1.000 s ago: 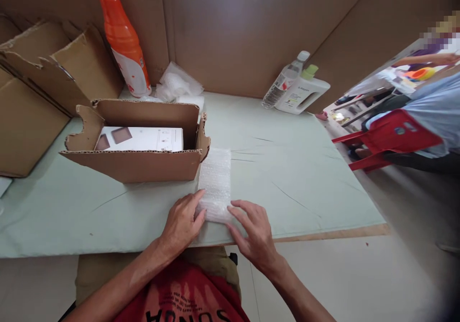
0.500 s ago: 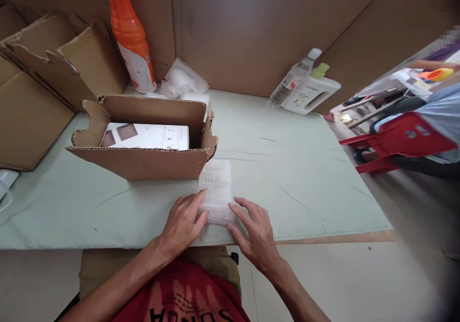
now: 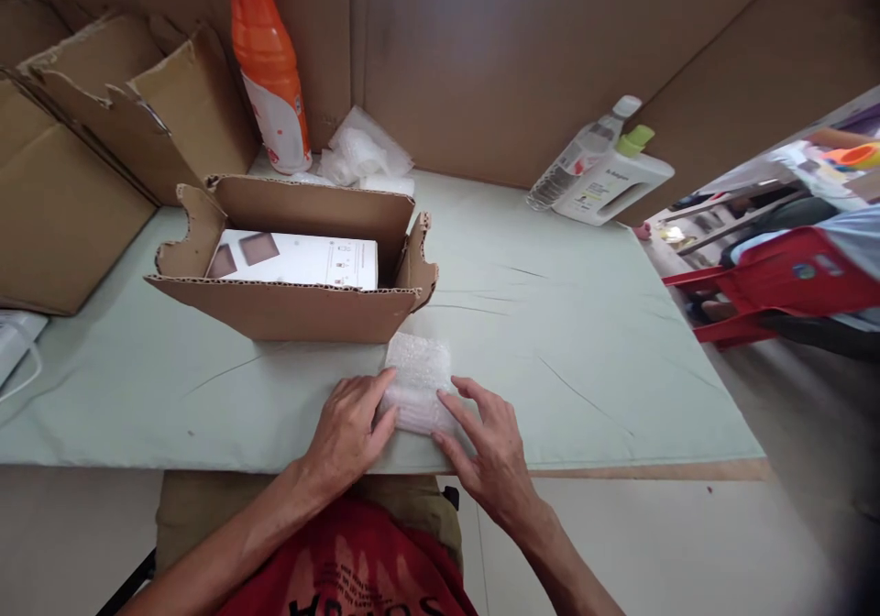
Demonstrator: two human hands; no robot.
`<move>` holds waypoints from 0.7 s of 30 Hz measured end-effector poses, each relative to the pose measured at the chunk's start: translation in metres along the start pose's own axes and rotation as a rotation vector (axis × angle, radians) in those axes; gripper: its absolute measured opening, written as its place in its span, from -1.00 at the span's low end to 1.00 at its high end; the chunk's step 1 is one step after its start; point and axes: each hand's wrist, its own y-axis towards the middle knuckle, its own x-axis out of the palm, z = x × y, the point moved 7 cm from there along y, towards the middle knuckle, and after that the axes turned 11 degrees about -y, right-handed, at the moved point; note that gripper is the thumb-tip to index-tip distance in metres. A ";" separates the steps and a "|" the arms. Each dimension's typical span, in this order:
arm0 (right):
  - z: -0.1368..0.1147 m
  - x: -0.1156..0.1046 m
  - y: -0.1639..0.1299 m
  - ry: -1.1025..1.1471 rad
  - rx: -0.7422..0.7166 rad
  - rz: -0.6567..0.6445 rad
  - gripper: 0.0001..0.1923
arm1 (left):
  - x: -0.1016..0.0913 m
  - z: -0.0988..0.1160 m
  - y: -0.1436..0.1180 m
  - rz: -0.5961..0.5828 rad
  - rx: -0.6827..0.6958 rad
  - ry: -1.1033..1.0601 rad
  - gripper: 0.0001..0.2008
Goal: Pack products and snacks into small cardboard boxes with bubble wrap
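Bubble wrap (image 3: 418, 382) lies near the bench's (image 3: 584, 359) front edge, just in front of the open cardboard box (image 3: 289, 309). Your left hand (image 3: 347, 433) and right hand (image 3: 491, 446) press flat on its near end, fingers spread, neither clenched.

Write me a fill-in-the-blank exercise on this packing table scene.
1. Both the left hand and the right hand press on a piece of ____ wrap.
2. The white box lies inside an open ____ carton.
3. The tall bottle at the back is ____ in colour.

Missing words: bubble; cardboard; orange
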 end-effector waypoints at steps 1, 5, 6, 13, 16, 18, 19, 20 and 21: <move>-0.002 0.002 0.001 -0.046 -0.025 0.007 -0.64 | 0.000 -0.003 0.005 0.024 -0.010 0.017 -0.63; -0.001 0.021 0.011 0.000 -0.069 -0.028 -0.70 | -0.003 -0.018 0.007 0.091 -0.191 -0.147 -0.61; 0.003 0.023 0.014 0.054 -0.028 -0.009 -0.71 | -0.004 -0.022 0.001 0.107 -0.279 -0.246 -0.58; 0.002 0.027 0.010 0.499 0.220 -0.217 -0.74 | 0.014 -0.016 -0.033 0.108 -0.745 -1.166 -0.11; 0.006 0.016 0.003 0.472 0.274 -0.132 -0.61 | 0.018 -0.008 -0.029 0.080 -0.783 -1.295 -0.12; 0.013 0.018 -0.003 0.564 0.357 -0.122 -0.31 | 0.018 -0.005 -0.025 0.063 -0.743 -1.296 -0.14; 0.013 0.023 -0.005 0.653 0.377 -0.157 -0.17 | 0.018 -0.004 -0.024 0.059 -0.715 -1.273 -0.16; 0.011 0.027 -0.006 0.733 0.381 -0.202 -0.13 | 0.018 -0.005 -0.024 0.064 -0.691 -1.234 -0.18; 0.009 0.029 -0.006 0.778 0.373 -0.242 -0.18 | 0.017 -0.007 -0.024 0.075 -0.674 -1.185 -0.21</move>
